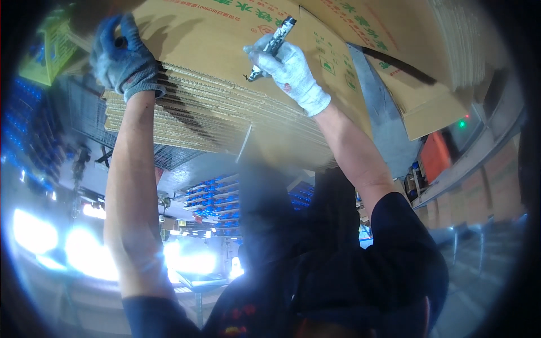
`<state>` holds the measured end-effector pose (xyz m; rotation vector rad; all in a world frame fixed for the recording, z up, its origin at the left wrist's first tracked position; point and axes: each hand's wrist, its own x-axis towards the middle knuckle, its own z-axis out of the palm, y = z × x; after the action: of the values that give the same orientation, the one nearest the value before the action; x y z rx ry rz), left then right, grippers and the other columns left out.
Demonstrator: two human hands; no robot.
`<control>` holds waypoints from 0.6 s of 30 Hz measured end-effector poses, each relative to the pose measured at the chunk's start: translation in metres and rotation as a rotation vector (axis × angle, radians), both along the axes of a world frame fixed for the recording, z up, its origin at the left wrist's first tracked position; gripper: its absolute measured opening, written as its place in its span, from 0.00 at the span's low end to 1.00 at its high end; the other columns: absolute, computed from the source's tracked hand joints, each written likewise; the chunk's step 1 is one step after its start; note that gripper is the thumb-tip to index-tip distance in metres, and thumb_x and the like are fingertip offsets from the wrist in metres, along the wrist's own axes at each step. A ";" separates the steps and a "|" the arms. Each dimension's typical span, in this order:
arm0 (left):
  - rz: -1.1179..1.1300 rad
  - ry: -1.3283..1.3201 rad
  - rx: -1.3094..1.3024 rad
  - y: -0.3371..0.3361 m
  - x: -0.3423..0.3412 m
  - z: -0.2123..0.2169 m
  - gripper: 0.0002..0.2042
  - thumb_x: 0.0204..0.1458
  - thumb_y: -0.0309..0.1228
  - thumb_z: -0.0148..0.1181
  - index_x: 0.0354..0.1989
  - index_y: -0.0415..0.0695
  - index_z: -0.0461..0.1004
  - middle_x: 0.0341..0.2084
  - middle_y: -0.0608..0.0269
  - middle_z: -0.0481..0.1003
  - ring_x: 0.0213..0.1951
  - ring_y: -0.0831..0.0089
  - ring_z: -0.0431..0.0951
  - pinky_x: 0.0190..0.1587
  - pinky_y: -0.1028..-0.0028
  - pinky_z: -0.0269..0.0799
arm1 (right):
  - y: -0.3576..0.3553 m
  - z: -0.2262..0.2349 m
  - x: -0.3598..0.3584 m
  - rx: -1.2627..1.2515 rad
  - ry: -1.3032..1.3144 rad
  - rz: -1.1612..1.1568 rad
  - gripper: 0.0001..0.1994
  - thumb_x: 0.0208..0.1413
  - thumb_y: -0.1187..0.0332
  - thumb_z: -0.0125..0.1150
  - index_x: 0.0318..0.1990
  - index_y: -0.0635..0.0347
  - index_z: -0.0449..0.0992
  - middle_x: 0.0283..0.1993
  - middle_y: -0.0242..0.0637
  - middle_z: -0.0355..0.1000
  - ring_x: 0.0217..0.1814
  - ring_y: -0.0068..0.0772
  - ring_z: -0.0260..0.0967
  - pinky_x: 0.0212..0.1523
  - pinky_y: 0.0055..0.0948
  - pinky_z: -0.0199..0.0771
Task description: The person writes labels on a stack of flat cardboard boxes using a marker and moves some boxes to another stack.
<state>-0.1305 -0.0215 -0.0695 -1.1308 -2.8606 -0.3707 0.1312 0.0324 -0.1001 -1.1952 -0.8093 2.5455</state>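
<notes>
Our R hand (288, 70), in a white knit glove w/ a small reddish spot, has its fingers clamped on a black-and-white cylindrical marker pen (279, 39). The pen slants, thick end up & to the R, narrow tip down & to the L, over the printed brown top sheet (217, 48) of a thick stack of flat corrugated cardboard (211, 104). Short dark marks (247, 77) show right by the tip; can't tell if tip & sheet touch.

Our L hand (127, 59), in a blue-grey glove, is over the stack's L end, well apart from the R. Its fingers are curled, thumb side up, w/ a small dark round thing (119, 42) showing btwn them; can't tell if they're clamped on it, nor if the hand rests on the cardboard.

The top sheet has green & red printing; the stack's layered edges face us. Upper R: more brown printed cardboard (406, 42), w/ a grey flat surface (383, 101) in the gap btwn it & our stack. Upper L: a yellow-green plastic crate (39, 70). Bkgd, below the stack: racks w/ blue items (214, 197); lower L, bright white lights (84, 250). At R, an orange-red panel (435, 155). Our short sleeves are dark.
</notes>
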 end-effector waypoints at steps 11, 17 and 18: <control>-0.010 0.009 -0.031 -0.004 -0.003 -0.001 0.16 0.53 0.46 0.60 0.42 0.49 0.79 0.44 0.61 0.77 0.42 0.65 0.75 0.46 0.69 0.72 | 0.005 0.004 0.001 -0.040 -0.107 0.027 0.04 0.55 0.75 0.61 0.37 0.63 0.73 0.33 0.31 0.71 0.34 0.21 0.68 0.38 0.24 0.71; -0.007 0.012 -0.026 -0.004 -0.001 0.001 0.17 0.54 0.48 0.59 0.43 0.50 0.78 0.43 0.61 0.77 0.43 0.65 0.74 0.47 0.68 0.71 | 0.008 0.012 -0.002 -0.042 -0.100 0.011 0.06 0.53 0.70 0.64 0.34 0.62 0.75 0.27 0.27 0.68 0.28 0.18 0.65 0.32 0.22 0.68; 0.013 -0.042 0.016 -0.003 0.000 0.001 0.17 0.54 0.48 0.59 0.44 0.50 0.78 0.43 0.61 0.77 0.44 0.64 0.74 0.47 0.68 0.71 | 0.011 0.014 -0.002 -0.071 -0.165 0.067 0.04 0.53 0.74 0.63 0.34 0.63 0.74 0.29 0.29 0.70 0.30 0.20 0.67 0.33 0.23 0.70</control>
<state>-0.1309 -0.0250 -0.0683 -1.1142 -2.8937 -0.4205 0.1291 0.0434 -0.0857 -1.4396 -0.8134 2.5746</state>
